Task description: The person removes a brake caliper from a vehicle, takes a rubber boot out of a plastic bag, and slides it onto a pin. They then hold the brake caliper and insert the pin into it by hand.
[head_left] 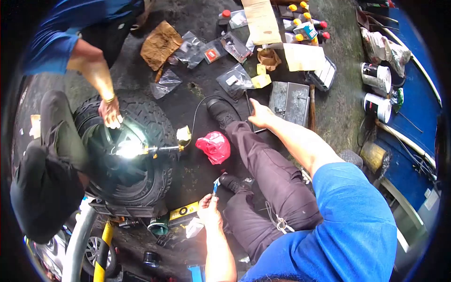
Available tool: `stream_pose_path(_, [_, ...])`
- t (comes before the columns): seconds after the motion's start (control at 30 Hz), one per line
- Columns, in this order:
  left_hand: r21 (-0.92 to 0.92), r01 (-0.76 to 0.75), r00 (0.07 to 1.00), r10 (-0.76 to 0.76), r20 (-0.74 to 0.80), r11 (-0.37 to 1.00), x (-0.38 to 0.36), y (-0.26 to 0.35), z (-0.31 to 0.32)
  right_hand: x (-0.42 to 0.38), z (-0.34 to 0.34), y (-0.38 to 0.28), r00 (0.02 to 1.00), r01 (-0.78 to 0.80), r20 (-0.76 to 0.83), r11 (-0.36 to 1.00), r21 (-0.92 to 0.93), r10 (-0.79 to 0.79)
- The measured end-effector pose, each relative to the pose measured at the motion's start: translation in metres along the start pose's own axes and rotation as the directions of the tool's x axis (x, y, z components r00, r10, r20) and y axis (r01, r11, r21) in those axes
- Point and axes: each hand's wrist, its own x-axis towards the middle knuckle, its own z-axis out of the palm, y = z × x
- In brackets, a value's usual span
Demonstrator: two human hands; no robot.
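My left hand (210, 211) is closed round a small blue tool (216, 186) with a whitish tip, held upright near my shoe. My right hand (261, 114) reaches forward beside my other shoe, next to a thin dark rod; part of its fingers shows, and whether it grips the rod is unclear. Between the hands lies a crumpled red plastic bag (214, 147). A large tire (157, 127) lies to the left, with a bright work lamp (129, 149) shining over its wheel. A grey metal box (290, 103) sits just beyond my right hand.
A co-worker's hand (111, 113) rests at the wheel. Plastic parts bags (236, 81), cardboard (262, 23) and several bottles lie ahead. White buckets (377, 107) stand at the right. A yellow-black pole (103, 251) and a yellow box (183, 211) are at lower left.
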Motion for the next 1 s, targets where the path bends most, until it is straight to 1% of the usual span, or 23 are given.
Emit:
stream_pose_path(0.07, [0.046,0.036,0.999,-0.037,0.036,0.998,0.016,0.012,0.03,0.042,-0.003,-0.009,0.995,-0.098,0.029,0.994,0.037,0.097])
stream_pose_path(0.1, [0.028,0.087,0.995,-0.088,0.044,0.996,0.022,0.023,0.045,0.063,-0.002,-0.007,0.99,-0.143,0.013,0.99,0.015,0.143])
stream_pose_path(0.13, [0.039,0.105,0.993,-0.107,0.048,0.994,0.031,0.029,0.054,0.087,0.004,0.002,0.982,-0.187,-0.002,0.982,-0.007,0.187])
stream_pose_path(0.2, [0.062,0.135,0.989,-0.138,0.052,0.989,0.05,0.035,0.069,0.132,0.014,0.02,0.958,-0.286,0.025,0.958,0.031,0.285])
stream_pose_path(0.27, [0.081,0.161,0.985,-0.166,0.048,0.984,0.066,0.038,0.076,0.168,0.017,0.03,0.949,-0.316,0.001,0.948,0.025,0.316])
stream_pose_path(0.33, [0.096,0.198,0.978,-0.203,0.041,0.975,0.079,0.029,0.076,0.198,0.02,0.039,0.949,-0.313,-0.034,0.95,0.014,0.313])
stream_pose_path(0.37, [0.102,0.217,0.974,-0.222,0.037,0.971,0.085,0.024,0.074,0.211,0.024,0.043,0.955,-0.285,-0.088,0.958,0.006,0.285])
stream_pose_path(0.4, [0.107,0.234,0.971,-0.238,0.032,0.966,0.091,0.019,0.073,0.227,0.028,0.049,0.957,-0.276,-0.08,0.96,0.042,0.278])
stream_pose_path(0.43, [0.155,0.266,0.963,-0.271,0.01,0.951,0.097,0.016,0.072,0.239,0.03,0.051,0.957,-0.276,-0.075,0.96,0.045,0.279])
stream_pose_path(0.47, [0.159,0.284,0.958,-0.287,-0.002,0.946,0.103,0.011,0.072,0.25,0.032,0.051,0.958,-0.276,-0.072,0.96,0.049,0.279])
stream_pose_path(0.5, [0.161,0.3,0.953,-0.302,-0.015,0.94,0.108,0.008,0.073,0.263,0.036,0.056,0.959,-0.278,-0.034,0.959,0.048,0.28])
stream_pose_path(0.53, [0.163,0.316,0.948,-0.316,-0.026,0.935,0.11,0.007,0.075,0.275,0.043,0.061,0.963,-0.265,-0.046,0.964,0.036,0.266])
stream_pose_path(0.6, [0.16,0.327,0.945,-0.326,-0.031,0.931,0.114,0.005,0.079,0.288,0.053,0.064,0.954,-0.286,-0.098,0.958,-0.03,0.282])
stream_pose_path(0.7, [0.138,0.315,0.948,-0.318,0.001,0.939,0.115,0.009,0.08,0.28,0.047,0.058,0.95,-0.23,-0.214,0.973,0.01,0.227])
stream_pose_path(0.8, [0.112,0.275,0.96,-0.279,0.018,0.955,0.106,0.026,0.083,0.241,0.001,0.023,0.936,-0.177,-0.262,0.957,0.229,0.236])
stream_pose_path(0.83, [0.102,0.268,0.962,-0.272,0.025,0.958,0.103,0.03,0.082,0.227,-0.012,0.021,0.947,-0.057,-0.284,0.947,0.317,0.152])
stream_pose_path(0.87, [0.09,0.26,0.964,-0.264,0.033,0.961,0.101,0.034,0.078,0.213,-0.023,0.018,0.921,0.153,-0.39,0.92,0.361,0.0])
stream_pose_path(0.9, [0.079,0.252,0.966,-0.256,0.038,0.964,0.099,0.039,0.076,0.191,-0.045,0.003,0.907,0.195,-0.419,0.926,0.323,-0.045])
stream_pose_path(0.93, [0.048,0.213,0.975,-0.216,0.055,0.976,0.097,0.047,0.077,0.166,-0.069,-0.015,0.891,0.235,-0.446,0.93,0.284,-0.089])
stream_pose_path(1.0, [-0.015,0.134,0.988,-0.132,0.084,0.991,0.094,0.065,0.082,0.128,-0.096,-0.032,0.858,0.357,-0.491,0.866,0.35,-0.155])
